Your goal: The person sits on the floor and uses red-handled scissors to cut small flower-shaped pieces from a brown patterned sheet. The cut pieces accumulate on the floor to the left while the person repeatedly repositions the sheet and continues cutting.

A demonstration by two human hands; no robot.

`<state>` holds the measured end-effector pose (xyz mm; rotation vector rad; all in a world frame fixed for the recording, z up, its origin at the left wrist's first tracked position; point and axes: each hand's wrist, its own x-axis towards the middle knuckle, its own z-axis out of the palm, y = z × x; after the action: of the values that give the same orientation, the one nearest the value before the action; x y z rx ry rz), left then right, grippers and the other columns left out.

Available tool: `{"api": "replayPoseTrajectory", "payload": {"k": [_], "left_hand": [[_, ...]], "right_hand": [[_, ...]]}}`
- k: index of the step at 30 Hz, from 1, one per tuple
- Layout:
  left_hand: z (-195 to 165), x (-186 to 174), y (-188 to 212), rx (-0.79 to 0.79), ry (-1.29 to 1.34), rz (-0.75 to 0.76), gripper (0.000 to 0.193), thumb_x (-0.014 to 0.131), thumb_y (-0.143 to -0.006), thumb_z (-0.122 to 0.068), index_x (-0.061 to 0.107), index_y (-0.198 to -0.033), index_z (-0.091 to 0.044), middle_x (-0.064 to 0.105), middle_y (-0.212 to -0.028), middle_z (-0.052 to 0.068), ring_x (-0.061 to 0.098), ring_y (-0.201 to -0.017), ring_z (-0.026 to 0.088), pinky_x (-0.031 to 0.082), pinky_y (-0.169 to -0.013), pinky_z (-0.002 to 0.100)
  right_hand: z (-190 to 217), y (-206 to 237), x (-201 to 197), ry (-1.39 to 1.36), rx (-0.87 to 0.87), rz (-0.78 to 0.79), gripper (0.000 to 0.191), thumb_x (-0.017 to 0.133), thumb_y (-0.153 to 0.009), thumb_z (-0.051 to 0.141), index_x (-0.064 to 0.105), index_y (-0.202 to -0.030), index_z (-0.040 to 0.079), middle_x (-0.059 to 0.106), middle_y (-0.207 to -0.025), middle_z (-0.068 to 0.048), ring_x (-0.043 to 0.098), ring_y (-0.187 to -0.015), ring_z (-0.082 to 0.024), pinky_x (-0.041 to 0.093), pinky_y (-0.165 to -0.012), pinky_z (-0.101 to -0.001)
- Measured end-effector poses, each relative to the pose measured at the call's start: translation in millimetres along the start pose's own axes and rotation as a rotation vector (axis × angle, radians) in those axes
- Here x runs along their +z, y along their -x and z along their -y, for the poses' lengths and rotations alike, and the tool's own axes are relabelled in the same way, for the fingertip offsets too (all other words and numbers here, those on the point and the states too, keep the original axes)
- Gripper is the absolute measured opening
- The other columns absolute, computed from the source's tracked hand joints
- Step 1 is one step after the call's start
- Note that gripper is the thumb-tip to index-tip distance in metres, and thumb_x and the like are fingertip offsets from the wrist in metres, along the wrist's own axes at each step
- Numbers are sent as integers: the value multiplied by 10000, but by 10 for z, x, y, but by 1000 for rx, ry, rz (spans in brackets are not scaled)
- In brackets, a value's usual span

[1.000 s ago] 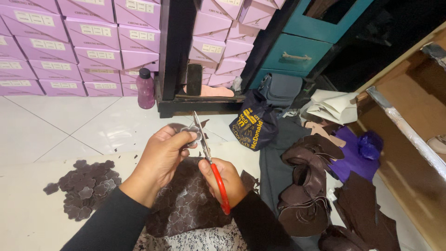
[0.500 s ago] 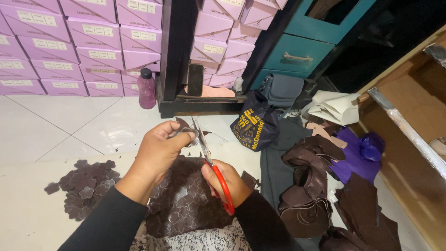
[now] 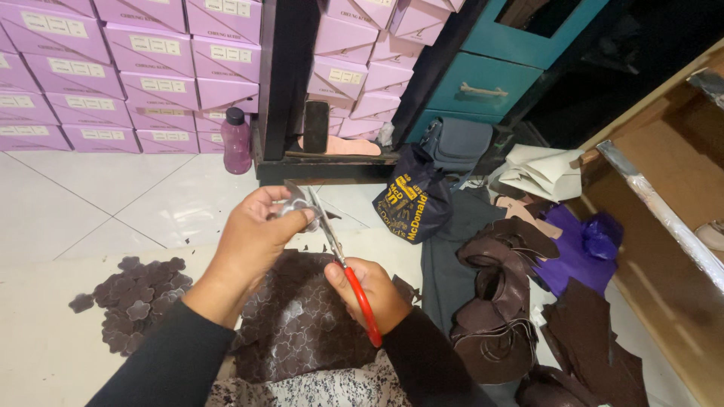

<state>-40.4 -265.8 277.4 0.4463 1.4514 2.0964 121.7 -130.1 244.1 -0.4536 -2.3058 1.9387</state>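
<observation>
Brown leather sheet (image 3: 298, 324) on my lap, flower cutting in hand

My left hand (image 3: 260, 234) pinches a small flower piece (image 3: 292, 211), now turned further round than a second ago; my right hand (image 3: 369, 294) grips the red scissors (image 3: 343, 264), blades closing deeper along its edge. Cut flowers (image 3: 136, 298) lie on the floor.

white tiled floor (image 3: 98, 196), teal cabinet (image 3: 501, 71)

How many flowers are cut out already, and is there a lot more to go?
A pile of cut flower shapes already lies on the floor; I cannot count them exactly. The left hand holds a small piece while the right hand works the red-handled scissors on it. The dark brown sheet, marked with many flower outlines, is still uncut.
</observation>
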Motion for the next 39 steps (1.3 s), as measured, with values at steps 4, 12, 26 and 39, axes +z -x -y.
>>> {"api": "replayPoseTrajectory", "payload": {"k": [4,12,26,39], "left_hand": [[81,124,47,-107,376,94,216,764,-842,-91,677,-1039,-70,720,-911,15,619,-791,90,430,-638,230],[107,110,82,-57,59,-21,154,725,-890,-206,754,-934,-61,756,-876,18,663,-811,79,476,-697,236],[75,32,41,-33,120,-7,106,708,-904,-139,716,-963,-51,746,-888,16,666,-800,72,471,-674,234],[66,-109,18,-80,22,46,128,720,-903,-159,712,-900,-31,713,-797,27,575,-690,76,444,-632,232]], "right_hand": [[-32,-39,101,-53,-70,-78,425,578,-1005,477,521,-794,111,459,-556,50,433,-441,-62,353,-422,-240],[3,-47,154,-4,-67,-67,410,549,-1008,486,557,-845,110,481,-585,40,468,-465,-67,398,-450,-239],[-31,-52,197,-121,4,-67,456,570,-1034,465,488,-767,104,430,-597,55,394,-463,-53,328,-418,-232],[67,-30,160,115,-53,31,448,499,-1018,497,562,-957,59,524,-693,10,544,-578,-77,516,-554,-253]]}}
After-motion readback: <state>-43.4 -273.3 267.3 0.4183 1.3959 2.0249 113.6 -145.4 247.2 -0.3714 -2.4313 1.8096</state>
